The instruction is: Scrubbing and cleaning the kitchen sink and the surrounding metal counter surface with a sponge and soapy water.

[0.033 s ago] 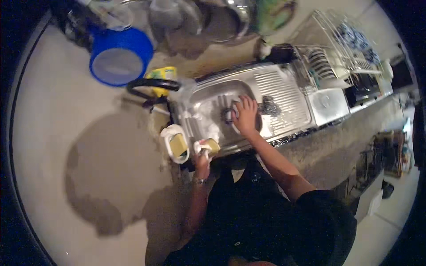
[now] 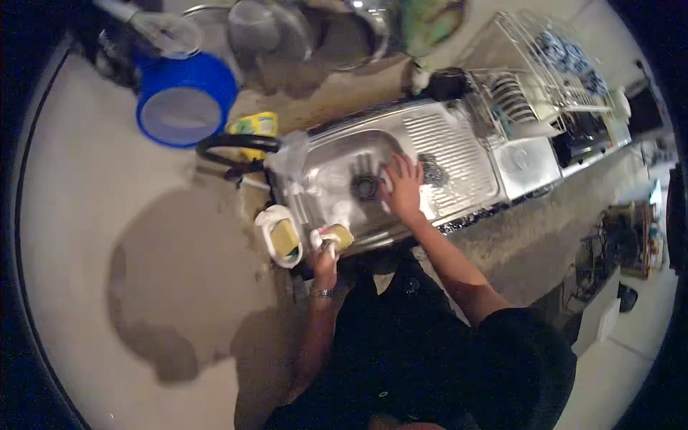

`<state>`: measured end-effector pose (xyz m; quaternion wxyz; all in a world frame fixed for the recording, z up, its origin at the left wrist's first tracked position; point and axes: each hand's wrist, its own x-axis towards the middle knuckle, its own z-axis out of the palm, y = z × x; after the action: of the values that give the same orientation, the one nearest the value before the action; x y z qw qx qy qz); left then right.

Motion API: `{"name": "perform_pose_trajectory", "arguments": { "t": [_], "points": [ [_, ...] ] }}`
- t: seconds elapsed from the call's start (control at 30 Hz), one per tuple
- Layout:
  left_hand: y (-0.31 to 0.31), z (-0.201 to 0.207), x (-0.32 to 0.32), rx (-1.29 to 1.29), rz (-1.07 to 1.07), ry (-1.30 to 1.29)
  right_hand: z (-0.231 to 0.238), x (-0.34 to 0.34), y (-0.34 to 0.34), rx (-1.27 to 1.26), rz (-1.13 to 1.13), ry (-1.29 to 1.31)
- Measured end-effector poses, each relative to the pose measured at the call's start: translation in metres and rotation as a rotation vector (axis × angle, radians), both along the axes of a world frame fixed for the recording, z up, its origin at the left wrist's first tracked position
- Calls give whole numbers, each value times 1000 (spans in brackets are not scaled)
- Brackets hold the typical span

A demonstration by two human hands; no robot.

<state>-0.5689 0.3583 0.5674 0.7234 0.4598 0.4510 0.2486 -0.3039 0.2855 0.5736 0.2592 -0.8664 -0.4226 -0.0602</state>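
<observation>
My left hand [image 2: 327,252] is closed around a yellow sponge [image 2: 340,236] covered in white suds, over the near left corner of the steel sink [image 2: 337,159]. A watch circles that wrist. My right hand [image 2: 405,190] lies at the right side of the basin with its fingers spread, just right of the dark round drain [image 2: 366,187]. Beneath its palm the surface is hidden; a pale patch shows beside the thumb. A dark mesh-like scouring pad [image 2: 433,170] lies on the ribbed drainboard, right of the fingers. Suds streak the basin's left half.
A white soap dish [image 2: 271,215] with another yellow sponge [image 2: 284,238] stands left of the sink. Behind it are a black faucet [image 2: 236,141], a yellow packet [image 2: 258,125] and a blue tub [image 2: 188,79]. At the right stands a dish rack [image 2: 530,61] with plates [image 2: 512,99].
My right hand has shifted slightly right, away from the drain, which shows more fully now. The pale thing seen at the drain earlier no longer shows there. My left hand keeps the sponge.
</observation>
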Motion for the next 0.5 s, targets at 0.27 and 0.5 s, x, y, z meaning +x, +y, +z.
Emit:
{"name": "perform_pose_trajectory", "arguments": {
  "t": [0.27, 0.5],
  "points": [
    [31, -24, 62, 314, -85, 228, -3, 94, -120, -291, 42, -26],
    [41, -26, 72, 178, 44, 183, -46, -11, 14, 9, 269, 428]
  ]
}}
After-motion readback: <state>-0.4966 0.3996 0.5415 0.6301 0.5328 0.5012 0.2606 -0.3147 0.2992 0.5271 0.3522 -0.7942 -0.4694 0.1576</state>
